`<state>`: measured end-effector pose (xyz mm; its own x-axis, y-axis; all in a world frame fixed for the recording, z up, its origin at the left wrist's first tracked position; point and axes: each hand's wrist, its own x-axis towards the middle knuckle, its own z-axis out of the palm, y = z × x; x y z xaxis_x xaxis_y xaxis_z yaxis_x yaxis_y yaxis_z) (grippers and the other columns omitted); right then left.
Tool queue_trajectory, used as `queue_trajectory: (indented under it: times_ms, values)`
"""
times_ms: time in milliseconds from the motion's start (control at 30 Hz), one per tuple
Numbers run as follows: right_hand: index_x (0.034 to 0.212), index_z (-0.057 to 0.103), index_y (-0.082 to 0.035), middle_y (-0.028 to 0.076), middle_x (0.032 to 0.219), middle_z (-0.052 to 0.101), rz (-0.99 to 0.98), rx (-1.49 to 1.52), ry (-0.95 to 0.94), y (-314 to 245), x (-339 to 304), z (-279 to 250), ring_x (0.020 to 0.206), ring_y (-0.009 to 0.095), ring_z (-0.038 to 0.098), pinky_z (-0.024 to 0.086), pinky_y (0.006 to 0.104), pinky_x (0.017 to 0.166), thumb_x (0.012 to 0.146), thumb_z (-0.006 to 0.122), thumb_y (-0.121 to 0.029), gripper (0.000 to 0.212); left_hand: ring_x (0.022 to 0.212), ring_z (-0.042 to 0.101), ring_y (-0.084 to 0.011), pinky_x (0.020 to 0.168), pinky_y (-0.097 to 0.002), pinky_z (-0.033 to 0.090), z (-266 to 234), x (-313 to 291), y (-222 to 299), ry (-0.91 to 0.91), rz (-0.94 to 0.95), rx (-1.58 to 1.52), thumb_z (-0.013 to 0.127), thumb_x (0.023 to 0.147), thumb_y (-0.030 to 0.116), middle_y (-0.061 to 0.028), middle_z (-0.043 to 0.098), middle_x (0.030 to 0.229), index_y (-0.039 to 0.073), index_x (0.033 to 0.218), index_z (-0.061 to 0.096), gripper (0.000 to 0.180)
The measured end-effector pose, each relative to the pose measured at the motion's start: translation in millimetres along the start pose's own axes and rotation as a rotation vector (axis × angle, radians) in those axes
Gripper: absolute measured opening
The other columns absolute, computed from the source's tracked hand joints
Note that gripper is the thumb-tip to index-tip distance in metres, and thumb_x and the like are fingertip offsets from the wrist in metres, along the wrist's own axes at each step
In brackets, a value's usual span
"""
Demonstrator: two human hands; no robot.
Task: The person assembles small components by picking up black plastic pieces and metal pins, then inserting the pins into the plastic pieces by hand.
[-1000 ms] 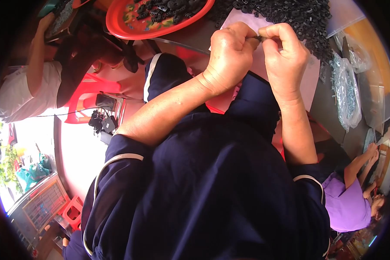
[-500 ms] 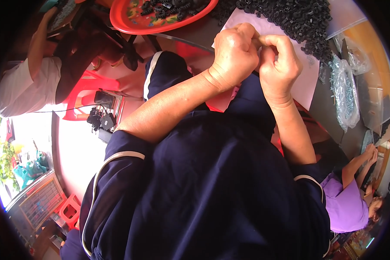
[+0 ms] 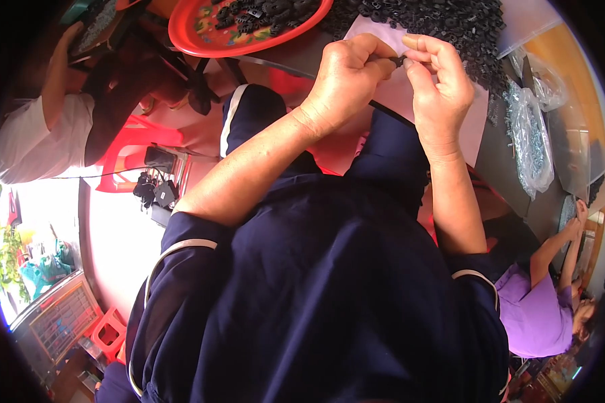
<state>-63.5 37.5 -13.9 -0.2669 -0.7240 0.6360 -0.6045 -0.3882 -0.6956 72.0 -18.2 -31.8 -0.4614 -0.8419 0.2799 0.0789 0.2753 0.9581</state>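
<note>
- Left hand (image 3: 353, 77) angles inward, right hand (image 3: 444, 91) reaches forward, fingertips almost meeting.
- Round red plastic tray (image 3: 212, 51) holds black parts (image 3: 275, 20).
- Clear plastic bag (image 3: 543, 161) holds bluish-grey bits (image 3: 526, 127).
- Small black piece (image 3: 398, 61) between the hands: left pinches it, right's grip unclear.

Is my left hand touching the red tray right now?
Apart: the head view plainly shows a strip of dark table between the left hand and the rim of the red tray.

The left hand (image 3: 349, 79) and right hand (image 3: 444, 94) partly hide a dark piece (image 3: 398, 61) too small to identify, while the top edge crops the red tray (image 3: 235, 54) and black heap (image 3: 447, 23).
</note>
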Motion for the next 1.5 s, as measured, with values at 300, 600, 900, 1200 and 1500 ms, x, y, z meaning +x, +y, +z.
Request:
queue_trajectory:
  times_ms: [300, 600, 900, 1200, 1500]
  values:
    - [0.110, 0.062, 0.002, 0.009, 0.100, 0.071, 0.163, 0.235, 0.033, 2, 6, 7, 0.088, 0.011, 0.065, 0.052, 0.0246, 0.080, 0.085, 0.062, 0.007, 0.026, 0.068, 0.057, -0.0068, 0.063, -0.0214, 0.047, 0, 6, 5, 0.034, -0.119, -0.186, 0.064, 0.088, 0.005, -0.0040, 0.067, 0.076, -0.004, 0.097, 0.066, 0.013]
    - [0.114, 0.064, 0.000, 0.008, 0.096, 0.067, 0.156, 0.077, -0.068, 6, -5, 2, 0.086, 0.015, 0.064, 0.052, 0.0283, 0.078, 0.086, 0.066, 0.001, 0.027, 0.065, 0.055, -0.0048, 0.055, -0.0195, 0.043, -1, 8, 8, 0.052, -0.149, -0.243, 0.064, 0.089, 0.006, -0.0031, 0.067, 0.076, -0.002, 0.095, 0.067, 0.011]
    - [0.111, 0.061, 0.002, 0.012, 0.089, 0.060, -0.377, -0.405, -0.084, 13, -6, 4, 0.080, 0.030, 0.061, 0.052, 0.0380, 0.070, 0.078, 0.069, 0.001, 0.034, 0.063, 0.056, -0.0058, 0.056, -0.0202, 0.045, 0, 9, 4, 0.075, -0.110, -0.263, 0.063, 0.088, 0.002, -0.0035, 0.066, 0.074, -0.004, 0.091, 0.067, 0.007]
    - [0.107, 0.062, 0.002, 0.012, 0.086, 0.060, -0.470, -0.428, -0.078, 17, -6, 3, 0.077, 0.029, 0.061, 0.052, 0.0370, 0.067, 0.074, 0.069, 0.004, 0.034, 0.060, 0.055, -0.0060, 0.055, -0.0198, 0.045, 5, 10, 2, 0.120, -0.080, -0.207, 0.065, 0.085, 0.002, -0.0044, 0.065, 0.071, -0.004, 0.087, 0.067, 0.006]
    - [0.106, 0.064, -0.003, 0.010, 0.084, 0.062, -0.252, -0.227, -0.034, 10, -7, 2, 0.077, 0.025, 0.063, 0.052, 0.0344, 0.067, 0.076, 0.073, -0.003, 0.032, 0.050, 0.053, -0.0073, 0.042, -0.0206, 0.036, -5, 11, 17, 0.038, -0.252, -0.341, 0.067, 0.087, 0.007, -0.0052, 0.066, 0.070, -0.003, 0.091, 0.068, 0.011]
